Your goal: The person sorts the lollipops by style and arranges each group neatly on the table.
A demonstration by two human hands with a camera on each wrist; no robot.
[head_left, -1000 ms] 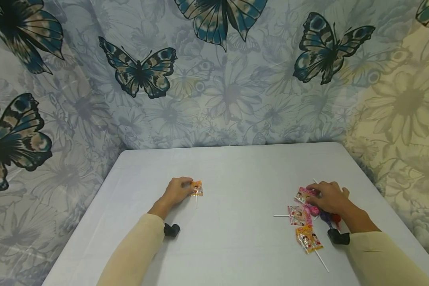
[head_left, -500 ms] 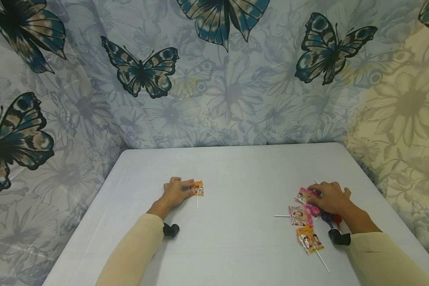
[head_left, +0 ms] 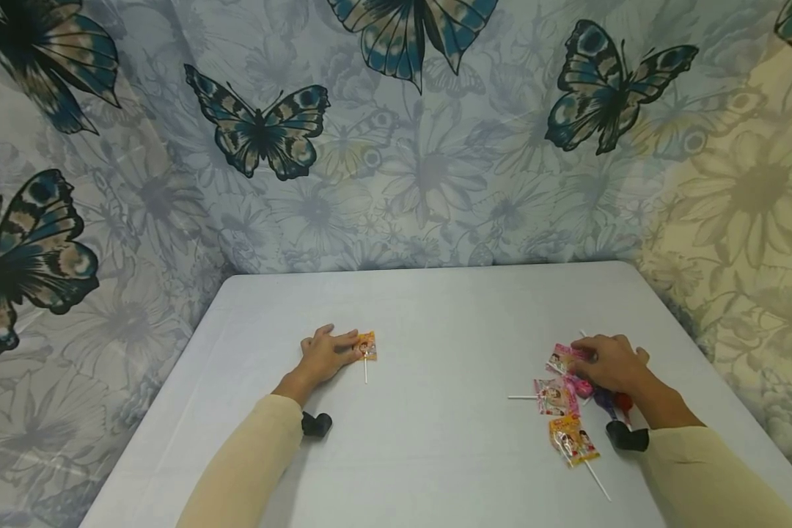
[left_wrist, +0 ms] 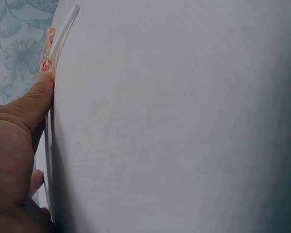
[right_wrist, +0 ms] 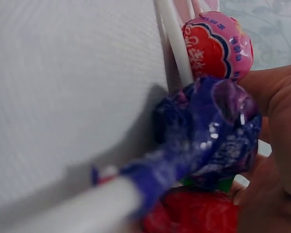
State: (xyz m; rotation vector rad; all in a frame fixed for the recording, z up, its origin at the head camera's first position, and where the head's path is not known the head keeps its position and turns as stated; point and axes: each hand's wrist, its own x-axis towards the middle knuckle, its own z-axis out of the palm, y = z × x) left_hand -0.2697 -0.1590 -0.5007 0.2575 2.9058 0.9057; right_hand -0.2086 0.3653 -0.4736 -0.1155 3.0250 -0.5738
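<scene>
The left hand (head_left: 325, 357) pinches a flat orange plastic-wrapped lollipop (head_left: 368, 345), the right hand (head_left: 612, 364) a flat pink plastic-wrapped lollipop (head_left: 559, 358) far right.

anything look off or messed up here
No spill or damage shows. The lollipops by the right hand look jumbled: the lower pink lollipop has its stick pointing left, the near orange lollipop toward the wearer. The far orange lollipop is apart, at the left hand.
</scene>
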